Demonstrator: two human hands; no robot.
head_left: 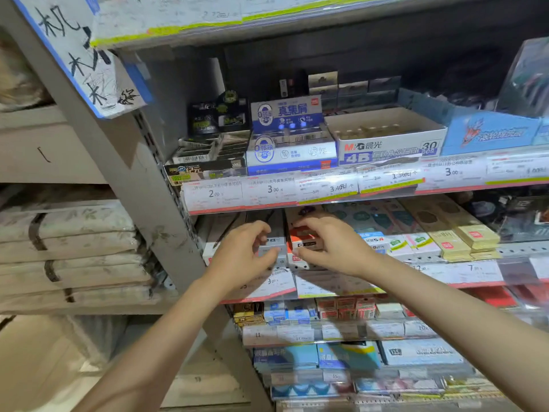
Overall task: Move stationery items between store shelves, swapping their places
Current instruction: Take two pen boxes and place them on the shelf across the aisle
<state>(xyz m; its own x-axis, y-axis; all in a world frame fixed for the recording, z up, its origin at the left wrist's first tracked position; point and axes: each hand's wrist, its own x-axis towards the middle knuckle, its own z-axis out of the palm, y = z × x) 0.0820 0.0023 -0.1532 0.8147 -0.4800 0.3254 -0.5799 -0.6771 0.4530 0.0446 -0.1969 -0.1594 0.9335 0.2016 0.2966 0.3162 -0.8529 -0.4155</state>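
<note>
We reached both hands into the second shelf (326, 288), at about twelve o'clock from our chest, because the two packs sat side by side there and could be lifted as a pair for the swap. Our left hand (242, 251) curled its fingers round the grey pack (274, 243), thumb under its front end. Our right hand (329, 248) pinched the orange-and-white pack (306, 237) (just at three o'clock of the grey one), wrist bent down, both forearms stretched forward.
</note>
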